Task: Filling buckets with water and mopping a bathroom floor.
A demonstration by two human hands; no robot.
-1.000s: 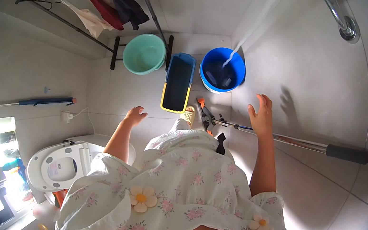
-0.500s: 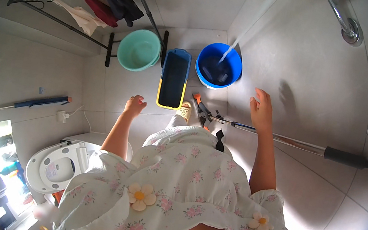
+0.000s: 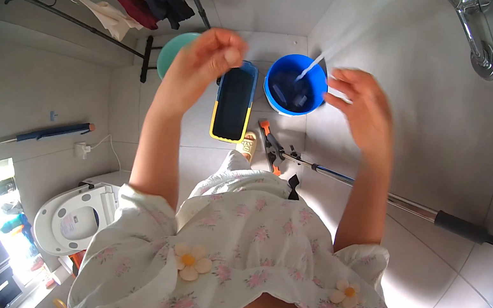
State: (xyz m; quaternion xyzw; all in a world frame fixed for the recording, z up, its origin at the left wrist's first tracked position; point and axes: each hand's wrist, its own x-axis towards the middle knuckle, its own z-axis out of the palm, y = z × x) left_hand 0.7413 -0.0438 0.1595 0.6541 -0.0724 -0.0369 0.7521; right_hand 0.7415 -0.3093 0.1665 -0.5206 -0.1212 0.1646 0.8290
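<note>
My left hand [image 3: 198,69] is raised, palm inward with fingers loosely bent, and nothing shows in it. From this view it covers part of a teal basin [image 3: 169,58] on the floor. My right hand [image 3: 360,107] is up too, its fingers apart and holding nothing, close to the rim of a blue bucket [image 3: 274,104] in the picture. A stream of water [image 3: 314,63] runs into the bucket, where dark water and a few pale pieces show. Between the hands stands a long mop bucket [image 3: 233,103], blue at the far end and yellow at the near end.
A mop [image 3: 403,203] with a long metal pole lies across the floor at the right. The metal rack [image 3: 80,26] at the far left carries hanging clothes. A toilet [image 3: 70,219] stands at the left, and a chrome tap [image 3: 472,32] is on the right wall.
Both hands have risen and moved forward. My left hand has come in front of the teal basin, and my right hand is closer to the blue bucket. Water keeps running.
</note>
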